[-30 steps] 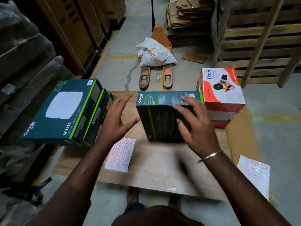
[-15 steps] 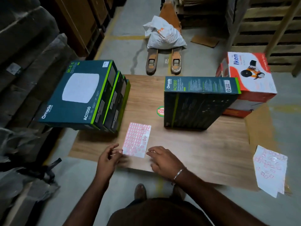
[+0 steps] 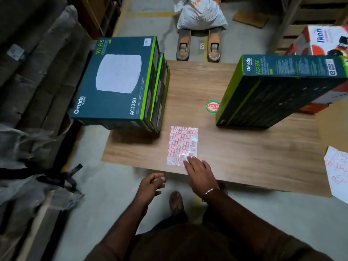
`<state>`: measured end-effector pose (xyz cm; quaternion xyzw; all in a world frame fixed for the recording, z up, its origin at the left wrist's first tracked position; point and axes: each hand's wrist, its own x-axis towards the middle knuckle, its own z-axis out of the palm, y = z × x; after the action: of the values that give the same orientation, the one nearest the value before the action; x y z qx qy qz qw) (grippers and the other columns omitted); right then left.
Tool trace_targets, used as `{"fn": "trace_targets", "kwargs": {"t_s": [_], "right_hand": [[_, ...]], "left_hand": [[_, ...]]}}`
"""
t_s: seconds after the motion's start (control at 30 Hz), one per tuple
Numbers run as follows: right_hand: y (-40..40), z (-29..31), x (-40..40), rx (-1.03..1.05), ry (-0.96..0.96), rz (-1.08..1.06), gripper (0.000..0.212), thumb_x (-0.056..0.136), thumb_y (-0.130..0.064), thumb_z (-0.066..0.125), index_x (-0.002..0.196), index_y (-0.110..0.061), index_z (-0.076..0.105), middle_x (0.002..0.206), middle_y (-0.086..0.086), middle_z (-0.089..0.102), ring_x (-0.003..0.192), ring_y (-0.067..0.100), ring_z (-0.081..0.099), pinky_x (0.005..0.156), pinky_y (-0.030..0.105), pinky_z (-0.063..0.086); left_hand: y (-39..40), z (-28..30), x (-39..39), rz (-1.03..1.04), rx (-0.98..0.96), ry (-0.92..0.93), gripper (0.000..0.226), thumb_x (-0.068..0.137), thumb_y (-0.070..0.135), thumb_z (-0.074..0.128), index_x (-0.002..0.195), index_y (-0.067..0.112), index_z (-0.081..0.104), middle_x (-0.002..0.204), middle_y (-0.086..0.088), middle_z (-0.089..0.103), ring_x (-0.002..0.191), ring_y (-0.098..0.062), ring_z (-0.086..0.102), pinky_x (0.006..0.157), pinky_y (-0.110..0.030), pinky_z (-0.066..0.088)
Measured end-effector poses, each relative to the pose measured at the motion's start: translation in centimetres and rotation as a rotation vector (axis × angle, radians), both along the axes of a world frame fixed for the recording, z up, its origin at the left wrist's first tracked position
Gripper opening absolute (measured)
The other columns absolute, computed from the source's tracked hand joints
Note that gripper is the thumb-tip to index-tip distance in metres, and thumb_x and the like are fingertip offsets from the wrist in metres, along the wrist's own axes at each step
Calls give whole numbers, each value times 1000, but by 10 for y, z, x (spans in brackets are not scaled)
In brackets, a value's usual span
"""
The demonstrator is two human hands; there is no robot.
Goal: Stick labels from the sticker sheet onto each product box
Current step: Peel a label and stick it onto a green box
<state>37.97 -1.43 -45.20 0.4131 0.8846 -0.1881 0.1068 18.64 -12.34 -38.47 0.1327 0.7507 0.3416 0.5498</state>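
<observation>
— Fingers first: what has the right hand (image 3: 200,171) got?

— Nothing gripped. Item one, right hand: fingers fairly straight and spread a little, tips laid on the near corner of the sticker sheet (image 3: 182,145), where the labels look loose and partly lifted. I touch or press there; no pinch that I can see. Item two, left hand (image 3: 150,185): off the near edge of the board (image 3: 244,147), over the floor, fingers loosely curled. Whether a label sits at the fingertips I cannot tell; something pale shows there, too small to read.

— And the sheet itself?

— Flat on the board, near the front edge, between the stack of boxes (image 3: 120,81) on my left and the upright box (image 3: 278,91) on my right. It touches neither.

— Which step, then?

— By my judgement, picking a label off the sheet. No fresh label can be made out on the upright box's faces from here.

— What does the next move want?

— A fingernail under one label's edge, the sheet held flat so it does not rise with it, then a carry to a box face and a firm press.

— Anything else listed?

— A second sheet (image 3: 337,168) lies on the floor at far right, and a red and white box (image 3: 320,40) stands behind the upright one.
</observation>
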Motion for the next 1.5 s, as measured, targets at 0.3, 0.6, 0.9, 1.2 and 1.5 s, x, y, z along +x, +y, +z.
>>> {"fn": "trace_targets", "kwargs": {"t_s": [0.3, 0.6, 0.9, 1.2, 1.5], "right_hand": [[-25, 5, 9, 163, 69, -95, 44, 79, -18, 79, 119, -30, 67, 104, -7, 70, 92, 22, 64, 78, 38, 37], [-27, 36, 9, 247, 346, -107, 30, 87, -21, 59, 115, -27, 68, 108, -5, 68, 97, 22, 61, 83, 37, 36], [-9, 85, 11, 417, 517, -85, 32, 87, -15, 64, 116, -25, 72, 109, -6, 67, 100, 22, 63, 87, 40, 40], [0, 137, 7, 422, 683, -79, 36, 89, -14, 70, 124, -23, 72, 124, -3, 65, 115, 21, 62, 93, 43, 44], [-6, 178, -7, 192, 957, -236, 16, 95, -13, 70, 110, -18, 77, 109, -5, 65, 105, 16, 65, 85, 40, 52]], "left_hand": [[-5, -23, 2, -19, -143, -172, 21, 99, 23, 69, 116, 12, 70, 126, -14, 70, 119, -28, 65, 99, -44, 55], [19, -3, 5, 13, 48, -339, 25, 102, 22, 64, 122, 9, 71, 118, -8, 78, 117, -23, 72, 106, -39, 52], [44, 34, -1, 67, 288, -425, 19, 105, 21, 59, 114, 7, 69, 115, -15, 77, 101, -21, 75, 93, -37, 58], [56, 76, -6, -21, 558, -268, 16, 99, 1, 63, 86, 10, 65, 81, -1, 74, 76, -8, 66, 80, -26, 58], [47, 83, -10, -142, 703, -36, 13, 91, -5, 71, 86, -14, 63, 104, -4, 73, 98, -17, 70, 89, -32, 54]]}}
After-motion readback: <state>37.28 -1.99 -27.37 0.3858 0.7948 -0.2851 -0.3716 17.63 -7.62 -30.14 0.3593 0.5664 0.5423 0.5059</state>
